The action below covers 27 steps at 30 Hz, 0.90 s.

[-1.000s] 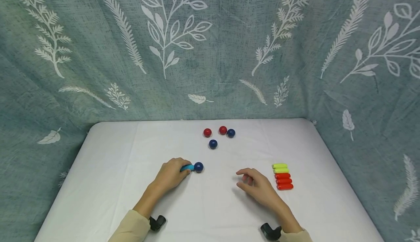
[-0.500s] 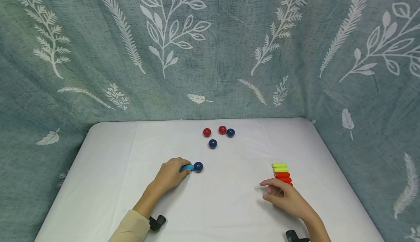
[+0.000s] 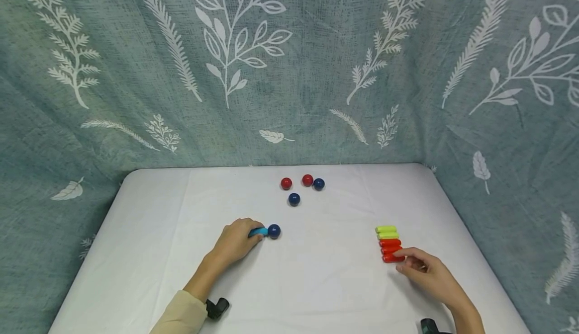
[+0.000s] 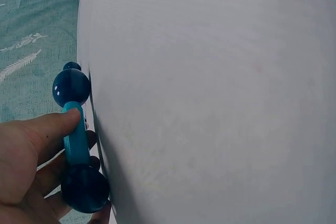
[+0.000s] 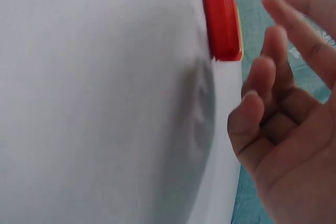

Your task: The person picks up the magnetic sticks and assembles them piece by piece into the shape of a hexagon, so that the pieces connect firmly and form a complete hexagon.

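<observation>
Pinching a light blue rod [image 4: 77, 148], the left hand [image 3: 238, 236] has thumb and fingers clamped on it, over the white tabletop [image 3: 325, 283], left of centre; we count a dark blue ball at each end: upper ball [image 4: 71, 86], lower ball [image 4: 85, 189]. Right hand [image 3: 427, 273]: thumb and fingers apart, nothing held, at the nearest red rod [image 3: 391, 259]; we cannot tell whether a fingertip touches it. Red rods [image 3: 389, 243]: three, side by side on the right of the table, in one row with two yellow-green rods [image 3: 386, 229] at the far end. Loose, farther back: two red balls [image 3: 286, 183], two dark blue balls [image 3: 294, 199]. For the step in hand, which we judge to be picking a rod, we would advise pinching the nearest red one across its middle and lifting straight, so its neighbours are not nudged; the left hand is best kept steady. Brands and labels: we find none on rods or balls, and can read no writing; the backcloth [image 3: 316, 72] bears printed leaves.
</observation>
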Each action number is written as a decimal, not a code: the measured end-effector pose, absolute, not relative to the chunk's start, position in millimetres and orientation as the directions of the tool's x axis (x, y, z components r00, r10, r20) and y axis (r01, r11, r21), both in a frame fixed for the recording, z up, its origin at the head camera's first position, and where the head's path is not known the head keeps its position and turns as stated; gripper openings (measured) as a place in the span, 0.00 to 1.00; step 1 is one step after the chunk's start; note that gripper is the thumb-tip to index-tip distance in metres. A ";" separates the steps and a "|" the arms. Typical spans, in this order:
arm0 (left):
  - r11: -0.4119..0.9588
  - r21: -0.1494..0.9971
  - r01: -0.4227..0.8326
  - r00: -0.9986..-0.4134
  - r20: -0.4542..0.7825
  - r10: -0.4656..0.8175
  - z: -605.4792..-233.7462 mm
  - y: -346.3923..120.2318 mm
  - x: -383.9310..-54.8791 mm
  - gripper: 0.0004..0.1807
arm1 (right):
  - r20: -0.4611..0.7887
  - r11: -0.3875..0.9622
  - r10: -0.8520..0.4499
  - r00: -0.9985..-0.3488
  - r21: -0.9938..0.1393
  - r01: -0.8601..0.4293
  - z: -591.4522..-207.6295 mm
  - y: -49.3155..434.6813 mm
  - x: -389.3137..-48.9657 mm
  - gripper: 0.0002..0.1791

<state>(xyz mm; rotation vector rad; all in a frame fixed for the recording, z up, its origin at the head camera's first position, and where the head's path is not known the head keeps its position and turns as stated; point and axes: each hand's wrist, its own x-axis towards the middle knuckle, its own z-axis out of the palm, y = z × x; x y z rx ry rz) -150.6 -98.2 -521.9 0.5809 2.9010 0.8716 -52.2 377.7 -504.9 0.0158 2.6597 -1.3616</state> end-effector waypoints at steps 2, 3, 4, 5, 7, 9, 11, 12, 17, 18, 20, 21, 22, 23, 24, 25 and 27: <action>0.770 0.542 0.336 -0.929 0.054 0.367 -522.0 -98.3 -151.0 0.10 | -0.142 0.617 -0.022 -0.990 -0.781 0.098 -506.1 379.6 -54.8 0.18; 0.771 0.542 0.335 -0.929 0.054 0.366 -522.2 -98.4 -151.2 0.10 | -0.142 0.626 -0.010 -0.990 -0.773 0.105 -506.8 380.2 -56.1 0.19; 0.772 0.540 0.334 -0.929 0.053 0.365 -522.5 -98.5 -151.3 0.10 | -0.145 0.628 -0.001 -0.989 -0.770 0.112 -507.5 380.6 -57.3 0.19; 0.773 0.539 0.334 -0.930 0.053 0.365 -522.7 -98.7 -151.5 0.10 | -0.148 0.627 0.004 -0.989 -0.770 0.118 -508.2 380.9 -58.2 0.20; 0.774 0.538 0.334 -0.930 0.053 0.365 -523.0 -98.9 -152.0 0.10 | -0.158 0.623 0.015 -0.987 -0.771 0.133 -510.0 381.3 -59.2 0.20; 0.773 0.541 0.333 -0.930 0.050 0.365 -523.0 -99.0 -152.2 0.10 | -0.166 0.621 0.026 -0.986 -0.770 0.146 -512.3 381.6 -59.9 0.21; 0.772 0.543 0.331 -0.930 0.049 0.364 -522.5 -98.9 -152.5 0.10 | -0.164 0.626 0.029 -0.986 -0.766 0.146 -514.8 381.9 -60.4 0.21; 0.771 0.544 0.332 -0.930 0.050 0.365 -522.2 -99.0 -152.6 0.11 | -0.160 0.630 0.030 -0.987 -0.763 0.143 -516.1 382.1 -60.8 0.21; 0.769 0.545 0.335 -0.929 0.056 0.365 -520.7 -99.7 -152.9 0.11 | -0.129 0.643 0.025 -0.991 -0.757 0.115 -520.3 382.7 -62.5 0.20; 0.769 0.545 0.334 -0.929 0.055 0.365 -520.8 -99.9 -152.9 0.11 | -0.128 0.647 0.025 -0.992 -0.754 0.114 -520.8 382.7 -62.8 0.19; 0.767 0.550 0.330 -0.930 0.051 0.363 -520.8 -100.0 -152.8 0.11 | -0.131 0.660 0.035 -0.991 -0.741 0.121 -521.9 382.7 -63.2 0.19; 0.766 0.552 0.328 -0.930 0.048 0.364 -520.7 -100.1 -152.6 0.11 | -0.136 0.667 0.041 -0.990 -0.734 0.128 -522.5 382.5 -63.3 0.19; 0.765 0.555 0.327 -0.930 0.046 0.364 -520.8 -100.1 -152.4 0.11 | -0.142 0.675 0.045 -0.989 -0.725 0.135 -522.8 382.2 -63.2 0.19; 0.764 0.555 0.328 -0.930 0.046 0.365 -521.0 -100.2 -152.1 0.10 | -0.149 0.683 0.052 -0.988 -0.716 0.144 -523.3 381.9 -63.0 0.19; 0.763 0.557 0.328 -0.930 0.046 0.366 -521.1 -100.2 -151.8 0.10 | -0.155 0.689 0.057 -0.986 -0.709 0.151 -523.7 381.7 -62.8 0.19; 0.761 0.559 0.329 -0.929 0.047 0.366 -521.1 -100.1 -151.5 0.10 | -0.160 0.695 0.062 -0.985 -0.701 0.158 -524.0 381.4 -62.5 0.20; 0.761 0.559 0.331 -0.929 0.051 0.367 -521.0 -100.2 -151.1 0.10 | -0.166 0.702 0.064 -0.984 -0.693 0.163 -524.2 381.1 -62.1 0.20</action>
